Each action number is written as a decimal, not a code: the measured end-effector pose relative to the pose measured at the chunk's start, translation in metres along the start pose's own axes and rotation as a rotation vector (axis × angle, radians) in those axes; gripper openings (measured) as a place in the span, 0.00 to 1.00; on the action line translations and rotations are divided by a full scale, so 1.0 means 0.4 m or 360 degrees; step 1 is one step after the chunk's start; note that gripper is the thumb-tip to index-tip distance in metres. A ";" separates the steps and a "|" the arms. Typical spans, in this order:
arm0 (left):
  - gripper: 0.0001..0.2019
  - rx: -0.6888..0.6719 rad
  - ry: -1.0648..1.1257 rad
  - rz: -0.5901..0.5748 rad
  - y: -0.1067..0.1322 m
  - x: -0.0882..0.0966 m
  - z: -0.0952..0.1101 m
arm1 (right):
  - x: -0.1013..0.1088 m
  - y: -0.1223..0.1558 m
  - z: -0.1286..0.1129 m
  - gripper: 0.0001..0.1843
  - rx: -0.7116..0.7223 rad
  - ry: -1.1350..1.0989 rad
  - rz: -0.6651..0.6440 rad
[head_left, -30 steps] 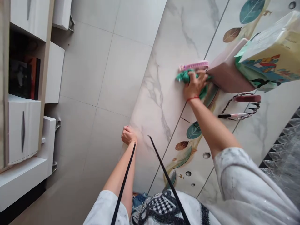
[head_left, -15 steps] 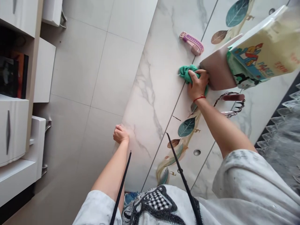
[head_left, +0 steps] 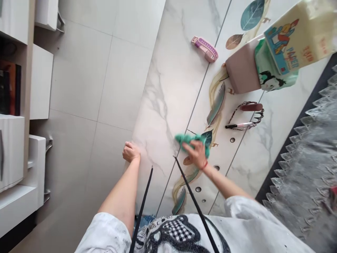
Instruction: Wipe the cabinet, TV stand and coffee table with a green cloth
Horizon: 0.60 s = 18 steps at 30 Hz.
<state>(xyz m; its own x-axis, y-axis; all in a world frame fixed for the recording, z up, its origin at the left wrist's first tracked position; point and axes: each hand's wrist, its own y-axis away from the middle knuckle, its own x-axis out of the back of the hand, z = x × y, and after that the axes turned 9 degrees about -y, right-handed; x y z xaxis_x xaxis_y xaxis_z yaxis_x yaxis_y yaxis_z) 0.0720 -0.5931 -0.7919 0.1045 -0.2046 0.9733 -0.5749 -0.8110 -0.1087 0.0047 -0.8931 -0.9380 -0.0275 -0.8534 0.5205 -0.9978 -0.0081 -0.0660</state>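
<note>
Head view: a crumpled green cleaning cloth lies on the glossy white marble-patterned tabletop, bunched into a band whose long axis runs roughly left to right across the picture, its loose end pointing toward the table's near-left edge. It sits on the printed teal leaf of the table's leaf-and-feather pattern, close to the person and well apart from the things farther up the table.

The right hand lies flat on the cloth, palm down, fingers spread a little and curled over the fabric, pressing it to the surface rather than pinching it; a thin red string circles the wrist. The forearm reaches out from a white sleeve, bent at the elbow. The left hand rests at the table's left edge, fingers curled in a loose fist with nothing in them, the arm nearly straight.

Farther up the tabletop lie a pink and purple strap-like gadget, a dusty-pink box with a colourful printed paper pack leaning against it, and a patterned hairband with a pen lying across it. The floor is of large pale grey tiles; white cabinets stand at the left, and a lace cloth hangs at the right.
</note>
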 end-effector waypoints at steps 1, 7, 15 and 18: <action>0.29 0.0002 0.0003 -0.0013 0.002 0.002 0.000 | -0.027 0.090 -0.014 0.29 0.0132 -0.0074 -0.0140; 0.26 -0.0004 0.0027 -0.0067 0.011 0.013 0.003 | 0.039 -0.227 0.029 0.27 0.0083 -0.0001 -0.0047; 0.25 -0.0003 0.0021 -0.0118 0.008 0.015 -0.001 | 0.141 -0.968 -0.056 0.35 -0.0528 0.0038 0.0475; 0.24 -0.0017 0.0020 -0.0141 0.011 0.019 -0.002 | 0.061 -0.660 -0.187 0.35 -0.0037 0.0196 0.0116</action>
<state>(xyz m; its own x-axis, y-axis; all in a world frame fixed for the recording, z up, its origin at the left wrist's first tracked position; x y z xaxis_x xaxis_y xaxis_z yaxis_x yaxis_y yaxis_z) 0.0695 -0.5976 -0.7849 0.1452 -0.1254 0.9814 -0.5725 -0.8196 -0.0201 0.2631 -0.8728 -0.8443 -0.1057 -0.7810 0.6155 -0.9940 0.0648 -0.0886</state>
